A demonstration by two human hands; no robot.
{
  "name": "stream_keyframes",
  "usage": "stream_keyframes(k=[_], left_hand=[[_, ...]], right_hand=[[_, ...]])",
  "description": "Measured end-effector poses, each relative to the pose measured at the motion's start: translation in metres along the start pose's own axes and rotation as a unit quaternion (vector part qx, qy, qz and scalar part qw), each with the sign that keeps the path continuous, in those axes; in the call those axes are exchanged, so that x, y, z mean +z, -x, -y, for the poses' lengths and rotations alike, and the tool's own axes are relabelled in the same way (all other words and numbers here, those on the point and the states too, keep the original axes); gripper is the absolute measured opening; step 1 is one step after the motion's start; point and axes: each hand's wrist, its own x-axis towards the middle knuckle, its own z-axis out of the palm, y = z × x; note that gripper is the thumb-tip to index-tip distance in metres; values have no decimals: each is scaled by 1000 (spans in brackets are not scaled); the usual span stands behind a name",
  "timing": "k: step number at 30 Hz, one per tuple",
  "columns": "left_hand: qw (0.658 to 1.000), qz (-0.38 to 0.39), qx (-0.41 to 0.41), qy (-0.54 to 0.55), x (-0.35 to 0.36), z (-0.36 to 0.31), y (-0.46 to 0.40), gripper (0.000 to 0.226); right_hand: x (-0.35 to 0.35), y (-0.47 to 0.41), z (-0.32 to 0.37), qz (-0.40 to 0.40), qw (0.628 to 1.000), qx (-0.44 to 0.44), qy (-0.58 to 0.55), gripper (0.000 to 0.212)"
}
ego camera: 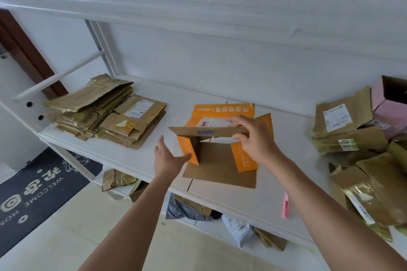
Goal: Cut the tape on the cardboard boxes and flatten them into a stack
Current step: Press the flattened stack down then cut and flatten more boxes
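Note:
An orange and brown cardboard box (220,160) lies opened out in the middle of the white shelf (154,160), its flaps spread. My right hand (253,138) grips the raised brown top panel of this box, thumb under and fingers over its right end. My left hand (167,158) hovers at the box's left side with fingers straight, thumb near the left orange flap. A stack of flattened brown boxes (105,114) lies at the left of the shelf. A pink cutter (285,204) rests near the shelf's front edge.
Unflattened taped brown boxes (352,130) and a pink box (389,103) pile up at the right. Scraps and grey mailer bags (189,209) lie on the lower shelf. A dark welcome mat (37,189) covers the floor at left.

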Motion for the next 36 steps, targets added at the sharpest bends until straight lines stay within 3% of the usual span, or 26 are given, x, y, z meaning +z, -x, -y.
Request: stream_keyframes(k=[4, 9, 12, 15, 19, 24, 26, 28, 30, 32, 34, 36], left_hand=[[997, 74, 22, 21, 18, 4, -4, 93], [994, 57, 95, -8, 36, 1, -4, 75], [992, 74, 106, -5, 41, -3, -5, 70], [990, 95, 99, 22, 46, -3, -5, 68], [990, 105, 78, 61, 51, -2, -3, 66], [985, 124, 86, 85, 49, 1, 0, 63], [979, 150, 82, 114, 46, 0, 2, 57], [963, 160, 27, 216, 38, -2, 4, 46], [910, 171, -65, 372, 25, 4, 1, 40], [831, 196, -146, 499, 8, 23, -7, 43], [793, 197, -207, 539, -5, 47, -13, 46], [799, 170, -261, 514, -10, 64, -16, 46]], right_hand=[[5, 17, -12, -14, 997, 52, -47, 52], [8, 30, -29, -29, 988, 122, -90, 55], [13, 36, -39, -109, 978, 159, -78, 52], [21, 51, -51, -211, 943, 250, -65, 78], [34, 71, -58, -187, 928, 302, -111, 104], [44, 70, -71, -171, 940, 285, -83, 97], [42, 68, -74, -148, 945, 285, -59, 87], [32, 67, -75, -90, 957, 271, -48, 78], [18, 67, -74, 25, 969, 244, -36, 69], [10, 69, -73, 156, 960, 232, -15, 63], [12, 73, -73, 240, 943, 231, 9, 64], [20, 76, -75, 296, 927, 227, 46, 69]])
